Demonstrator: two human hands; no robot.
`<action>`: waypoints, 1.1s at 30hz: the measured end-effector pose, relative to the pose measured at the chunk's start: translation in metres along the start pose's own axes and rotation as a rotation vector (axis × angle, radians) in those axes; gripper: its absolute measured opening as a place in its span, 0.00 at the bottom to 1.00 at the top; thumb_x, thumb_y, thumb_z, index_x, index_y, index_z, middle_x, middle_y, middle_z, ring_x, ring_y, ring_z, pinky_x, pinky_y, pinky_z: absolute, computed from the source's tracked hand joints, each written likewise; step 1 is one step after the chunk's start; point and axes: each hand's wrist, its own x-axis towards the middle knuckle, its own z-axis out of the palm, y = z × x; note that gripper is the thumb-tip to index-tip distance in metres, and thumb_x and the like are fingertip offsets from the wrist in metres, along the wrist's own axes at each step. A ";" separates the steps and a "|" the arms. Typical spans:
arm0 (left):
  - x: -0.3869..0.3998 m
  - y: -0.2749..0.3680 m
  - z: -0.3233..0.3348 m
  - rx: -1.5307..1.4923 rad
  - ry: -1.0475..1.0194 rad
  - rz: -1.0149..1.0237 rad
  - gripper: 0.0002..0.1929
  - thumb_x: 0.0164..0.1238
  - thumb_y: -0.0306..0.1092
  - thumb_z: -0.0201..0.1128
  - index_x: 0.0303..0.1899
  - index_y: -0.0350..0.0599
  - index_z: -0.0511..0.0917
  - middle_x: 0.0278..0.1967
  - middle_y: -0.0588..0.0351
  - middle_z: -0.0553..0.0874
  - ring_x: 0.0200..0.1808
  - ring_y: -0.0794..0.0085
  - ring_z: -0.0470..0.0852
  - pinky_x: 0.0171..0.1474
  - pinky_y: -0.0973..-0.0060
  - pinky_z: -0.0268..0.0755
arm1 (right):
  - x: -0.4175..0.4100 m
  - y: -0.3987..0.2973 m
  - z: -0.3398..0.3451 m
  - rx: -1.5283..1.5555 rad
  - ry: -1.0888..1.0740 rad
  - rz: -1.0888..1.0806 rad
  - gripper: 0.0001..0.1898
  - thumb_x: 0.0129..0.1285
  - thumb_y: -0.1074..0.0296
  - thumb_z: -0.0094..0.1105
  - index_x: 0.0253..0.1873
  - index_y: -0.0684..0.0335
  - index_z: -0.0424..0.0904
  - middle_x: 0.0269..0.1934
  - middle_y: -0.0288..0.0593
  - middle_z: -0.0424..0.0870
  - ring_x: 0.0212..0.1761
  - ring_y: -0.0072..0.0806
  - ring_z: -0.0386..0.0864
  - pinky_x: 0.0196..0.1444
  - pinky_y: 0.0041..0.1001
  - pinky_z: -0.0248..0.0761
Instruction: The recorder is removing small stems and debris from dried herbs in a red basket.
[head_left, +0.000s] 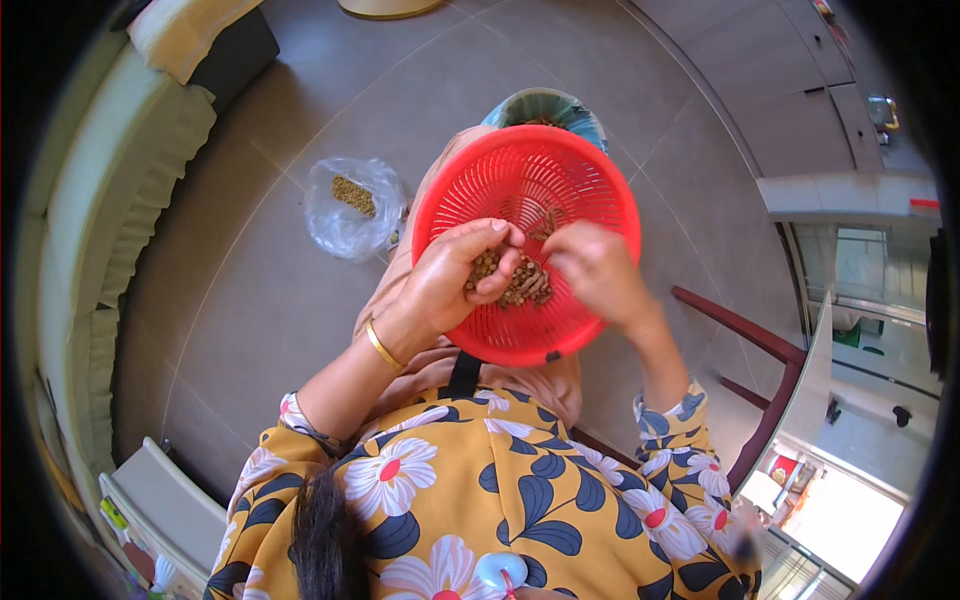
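A red plastic colander basket rests on my lap. My left hand is over its left side, curled around a small heap of round, tan-brown seeds. More brown seeds and short, wrinkled dried pieces lie in the basket just beyond those fingers. My right hand is blurred, over the basket's right side, with its fingers bent inward. Close to its fingertips is a small clump of curled brown husks. Whether the right fingers pinch anything cannot be made out.
Behind the basket stands a bin lined with a blue-green bag, holding brown scraps. An open clear plastic bag with small tan grains sits at my left. A dark red wooden chair frame is at right; a covered sofa lines the left.
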 end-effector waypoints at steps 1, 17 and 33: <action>0.003 0.000 -0.001 0.004 -0.015 0.005 0.11 0.72 0.37 0.46 0.38 0.40 0.72 0.23 0.59 0.73 0.15 0.82 0.63 0.15 0.86 0.52 | -0.011 0.002 0.015 -0.045 -0.128 0.072 0.07 0.51 0.79 0.52 0.37 0.64 0.76 0.30 0.49 0.76 0.35 0.46 0.78 0.38 0.39 0.71; 0.001 -0.012 0.006 0.306 0.033 -0.003 0.07 0.68 0.34 0.56 0.40 0.42 0.74 0.24 0.61 0.75 0.16 0.86 0.64 0.16 0.90 0.51 | -0.020 -0.011 0.013 1.238 0.135 0.601 0.07 0.56 0.78 0.59 0.41 0.67 0.79 0.36 0.39 0.82 0.35 0.23 0.77 0.41 0.22 0.70; -0.004 -0.022 0.016 0.506 0.058 0.204 0.07 0.63 0.32 0.62 0.31 0.41 0.74 0.19 0.63 0.74 0.18 0.86 0.67 0.19 0.89 0.54 | -0.015 -0.030 0.027 1.275 0.286 0.543 0.03 0.59 0.76 0.59 0.37 0.68 0.77 0.31 0.36 0.80 0.31 0.17 0.76 0.35 0.15 0.69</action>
